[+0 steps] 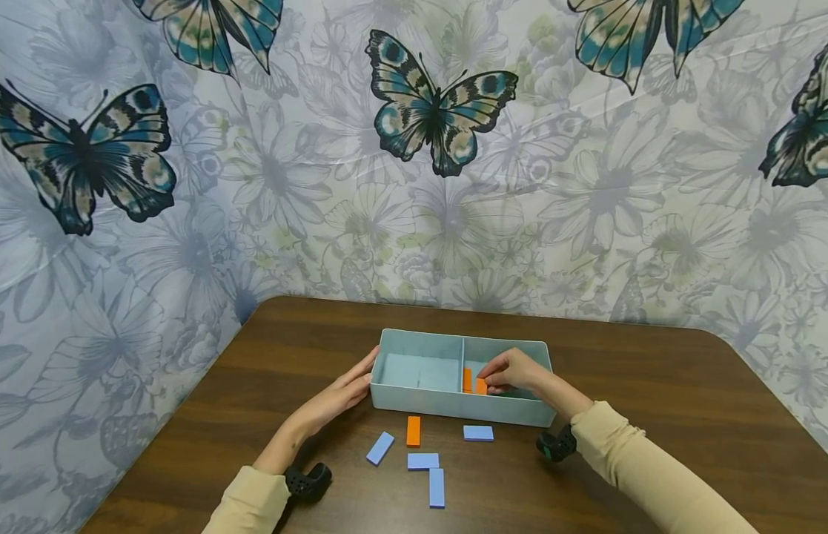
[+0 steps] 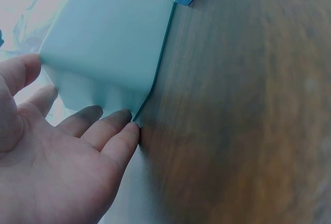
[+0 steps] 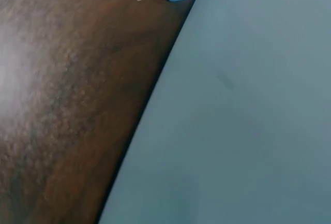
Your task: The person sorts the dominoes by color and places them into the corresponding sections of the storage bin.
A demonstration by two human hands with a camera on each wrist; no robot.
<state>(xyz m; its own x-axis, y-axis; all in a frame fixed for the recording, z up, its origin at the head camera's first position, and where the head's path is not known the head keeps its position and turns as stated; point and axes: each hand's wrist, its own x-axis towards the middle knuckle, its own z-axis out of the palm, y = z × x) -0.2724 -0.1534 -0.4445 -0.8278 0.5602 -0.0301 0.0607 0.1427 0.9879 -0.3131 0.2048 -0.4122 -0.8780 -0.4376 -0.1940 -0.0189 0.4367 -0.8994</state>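
Pale floral cloth (image 1: 360, 245) printed with large teal-and-black butterflies (image 1: 435, 111) covers the wall behind the brown wooden desk (image 1: 620, 378). On the desk sits a light blue-green box (image 1: 414, 399), split by a thin divider (image 1: 462, 360) into a left and a right compartment.

With my left hand (image 1: 333, 404) I touch the left end of the box, the fingers extended and the tips resting against its outer wall. With my right hand (image 1: 514, 369) I reach into the right compartment, finger and thumb pinching an orange block (image 1: 481, 386). Just left of that piece, beside the divider, stands a second orange block (image 1: 467, 380).

Outside, near the front wall, a third orange block (image 1: 414, 431) lies pointing towards me. To its left is a slanted blue block (image 1: 380, 449); farther right, a crosswise blue block (image 1: 478, 433) lies close to the box. Nearer to me, another crosswise blue block (image 1: 423, 461) has a lengthwise blue block (image 1: 436, 488) at its right end; whether the two touch, I cannot tell.

Pale yellow sleeves (image 1: 654, 463) cover my forearms, and a black device (image 1: 308, 482) sits at each wrist.
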